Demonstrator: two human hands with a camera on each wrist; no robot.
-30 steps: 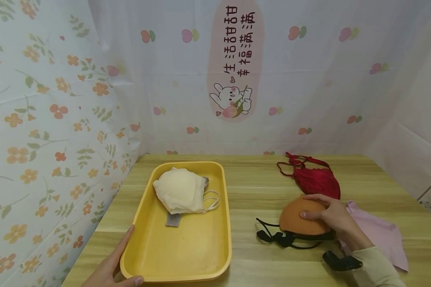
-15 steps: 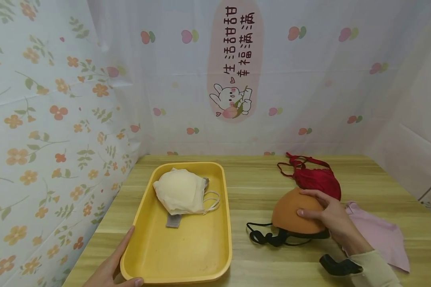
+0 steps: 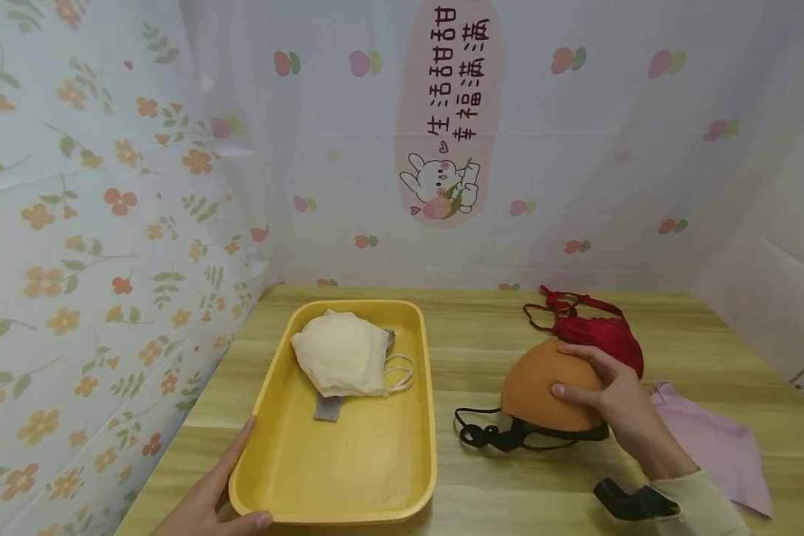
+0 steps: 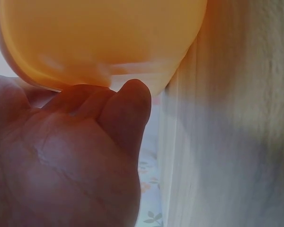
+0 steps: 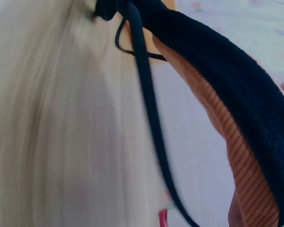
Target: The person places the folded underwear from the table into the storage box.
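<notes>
My right hand (image 3: 626, 406) grips the right side of a folded orange bra (image 3: 539, 387), thumb on its outer face. The bra has a black band along its lower edge, and black straps (image 3: 485, 435) trail to its left. In the right wrist view, the black band (image 5: 222, 71) borders ribbed orange fabric, and a thin strap hangs across. My left hand (image 3: 208, 491) holds the near left corner of a yellow tray (image 3: 331, 476), fingers along its left side and thumb at the front rim. Inside the tray, a cream bra (image 3: 342, 353) lies over a grey cloth item (image 3: 327, 409).
A red bra (image 3: 599, 335) lies behind my right hand, and a pink cloth garment (image 3: 713, 447) lies to its right. A black curved object (image 3: 633, 500) sits at my right wrist. Patterned sheets surround the wooden table (image 3: 469, 335) at the back and sides.
The orange bra has moved left and slightly up in my right hand, with its straps trailing along. My left hand stays at the tray corner. The head view has shifted slightly.
</notes>
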